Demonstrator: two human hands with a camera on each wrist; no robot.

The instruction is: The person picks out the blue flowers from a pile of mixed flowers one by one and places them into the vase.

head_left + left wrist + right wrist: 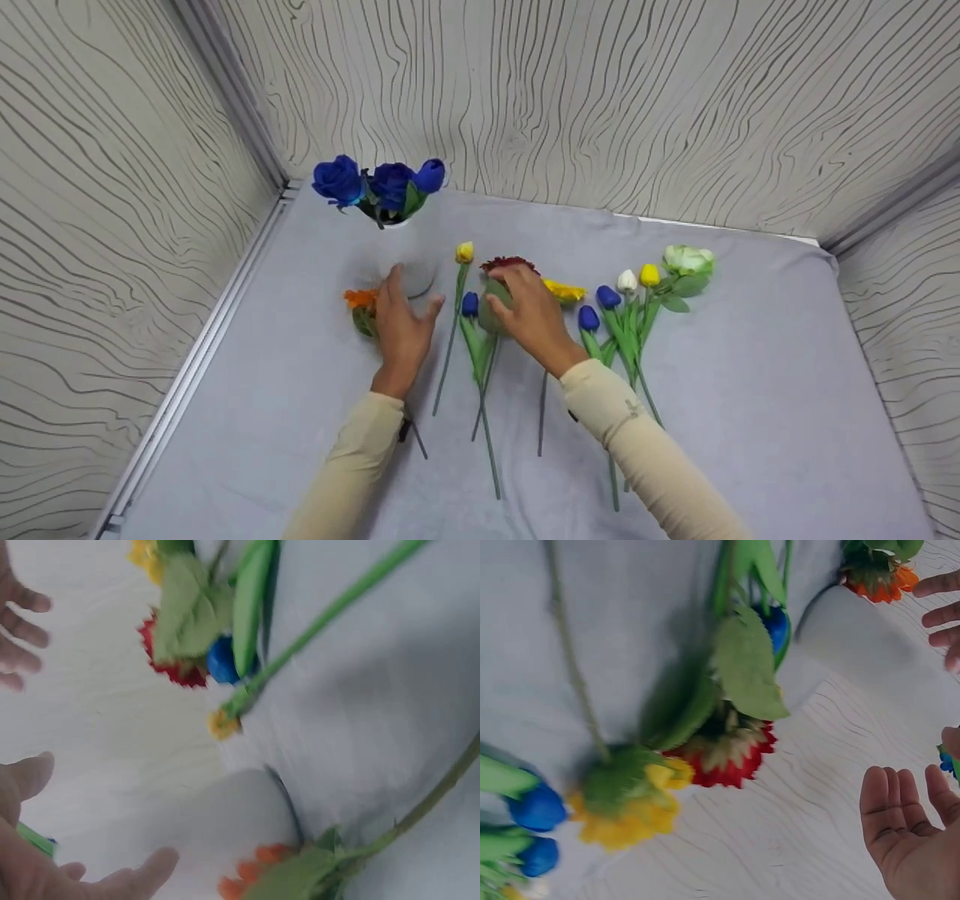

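Just left of the person's left hand (405,322), I see an orange flower (360,298) lying on the grey cloth (247,420), its green leaf close against the edge of that hand. Beyond the left fingertips is a white vase (390,244), with two blue roses (337,180) and a blue bud (430,176) sticking out of its mouth. The left hand lies in front of the vase's lower part, fingers stretched forward, thumb held away, gripping nothing; whether a fingertip meets the vase, I cannot tell.

In the gap between the hands lies a yellow tulip (464,253), its stem running back towards the person. Beside it, nearer the right hand (532,311), is a blue tulip (470,304). A broad green leaf (491,311) shows by the right thumb, and a red flower (510,262) peeps out beyond the right knuckles. The right hand hovers over these blooms, fingers loose and slightly bent, its grasp empty.

Just right of that hand is a yellow flower (566,291). Further right, past the right wrist, a bunch fans out: two blue tulips (608,296), a white tulip (626,281), a second yellow tulip (649,275) and, furthest out, a pale green-white flower (688,260).
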